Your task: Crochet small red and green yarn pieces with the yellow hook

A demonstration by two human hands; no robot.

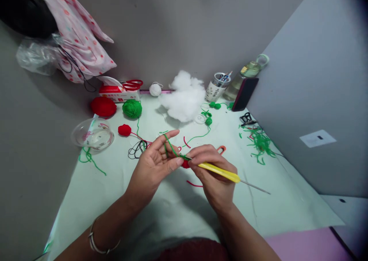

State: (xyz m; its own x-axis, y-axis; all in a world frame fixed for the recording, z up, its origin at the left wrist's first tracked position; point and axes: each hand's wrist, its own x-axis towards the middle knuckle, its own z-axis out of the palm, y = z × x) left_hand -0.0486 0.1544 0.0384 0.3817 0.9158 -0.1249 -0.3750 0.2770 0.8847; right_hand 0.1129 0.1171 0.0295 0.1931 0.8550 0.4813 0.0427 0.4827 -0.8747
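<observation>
My right hand [215, 165] is closed round a crochet hook [222, 172] with a yellow handle, its metal shaft sticking out behind toward the lower right. Its tip meets a small red and green crochet piece [185, 163], which the thumb and fingers of my left hand [156, 161] pinch. Green yarn [170, 143] runs over the raised left index finger down to the piece. Fingers cover much of the piece, so its shape cannot be made out. Behind my left hand lie a green yarn ball [132, 109] and a small red ball [124, 130].
White stuffing [184, 98] is heaped at the back, beside a pen holder [217, 87], a bottle [244, 77] and a leaning phone [245, 94]. Green yarn scraps [262, 141] lie right. A clear bowl [96, 134] stands left; red-handled scissors [132, 85] rest on a box [120, 94].
</observation>
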